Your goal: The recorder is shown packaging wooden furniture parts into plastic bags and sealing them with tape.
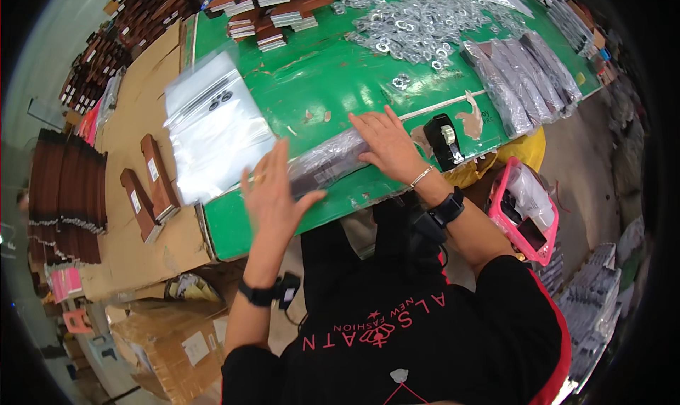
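Note:
A long, narrow package (pixel 328 161) wrapped in clear plastic lies along the near edge of the green table. Over its left end is my left hand (pixel 273 196), fingers stretched and thumb apart; whether it touches the plastic I cannot tell. My right hand (pixel 389 148) lies on the right end, fingers extended and spread, gripping nothing. Just left of the package is a stack of clear flat plastic bags (pixel 219 139) with dark round marks. A black tape dispenser (pixel 443 141) with a roll of clear tape stands to the right of my right hand.
Several wrapped long packages (pixel 520 82) lie at the right. Behind are a heap of small metal hardware packets (pixel 425 26) and stacked brown wooden pieces (pixel 273 12). Two brown pieces (pixel 156 175) rest on cardboard at left. A pink basket (pixel 504 210) stands below the table's right edge.

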Demonstrator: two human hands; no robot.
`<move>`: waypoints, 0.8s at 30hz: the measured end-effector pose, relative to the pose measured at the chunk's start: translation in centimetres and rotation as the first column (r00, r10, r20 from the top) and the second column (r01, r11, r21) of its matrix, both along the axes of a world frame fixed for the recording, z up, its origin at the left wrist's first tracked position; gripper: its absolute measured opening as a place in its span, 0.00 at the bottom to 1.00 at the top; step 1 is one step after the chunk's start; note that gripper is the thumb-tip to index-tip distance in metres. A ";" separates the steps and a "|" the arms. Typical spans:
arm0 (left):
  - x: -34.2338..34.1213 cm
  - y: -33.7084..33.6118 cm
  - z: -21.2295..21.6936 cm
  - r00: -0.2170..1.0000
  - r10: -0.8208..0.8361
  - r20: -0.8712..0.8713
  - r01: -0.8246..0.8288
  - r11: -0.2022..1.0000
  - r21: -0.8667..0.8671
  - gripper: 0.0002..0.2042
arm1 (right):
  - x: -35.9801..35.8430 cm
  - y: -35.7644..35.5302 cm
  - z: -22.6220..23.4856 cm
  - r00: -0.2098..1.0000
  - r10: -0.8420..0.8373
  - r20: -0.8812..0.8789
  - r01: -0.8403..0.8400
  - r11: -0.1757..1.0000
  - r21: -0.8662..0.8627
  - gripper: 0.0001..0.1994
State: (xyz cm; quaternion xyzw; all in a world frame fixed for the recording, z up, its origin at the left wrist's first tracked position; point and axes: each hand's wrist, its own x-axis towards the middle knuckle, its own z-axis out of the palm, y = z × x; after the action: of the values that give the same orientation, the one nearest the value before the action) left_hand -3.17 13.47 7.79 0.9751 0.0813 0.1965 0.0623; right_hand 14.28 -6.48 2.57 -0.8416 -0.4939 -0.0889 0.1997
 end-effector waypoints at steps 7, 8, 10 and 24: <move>-8.9 4.5 -4.8 0.983 0.182 0.009 -0.170 0.936 -0.307 0.34 | -0.1 0.1 0.6 1.000 -0.003 0.018 0.003 1.000 0.013 0.40; -8.2 4.4 -4.8 0.985 0.131 0.115 -0.076 0.918 -0.388 0.31 | -0.1 0.1 0.5 1.000 0.002 0.019 -0.002 1.000 0.008 0.40; -6.7 3.7 -4.8 0.976 0.153 0.152 -0.083 0.919 -0.386 0.27 | 0.0 0.0 0.3 1.000 0.002 0.026 -0.002 1.000 0.011 0.40; -2.4 4.4 -8.8 0.849 0.418 0.324 0.114 0.454 -0.884 0.13 | -2.5 -0.9 0.1 0.998 -0.043 0.047 0.038 0.994 0.099 0.39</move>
State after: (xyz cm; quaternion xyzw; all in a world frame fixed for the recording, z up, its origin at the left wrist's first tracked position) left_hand -5.60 17.88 -1.01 0.7017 0.2420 0.3758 0.5548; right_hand 11.73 -7.42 2.66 -0.8382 -0.4766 -0.1375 0.2267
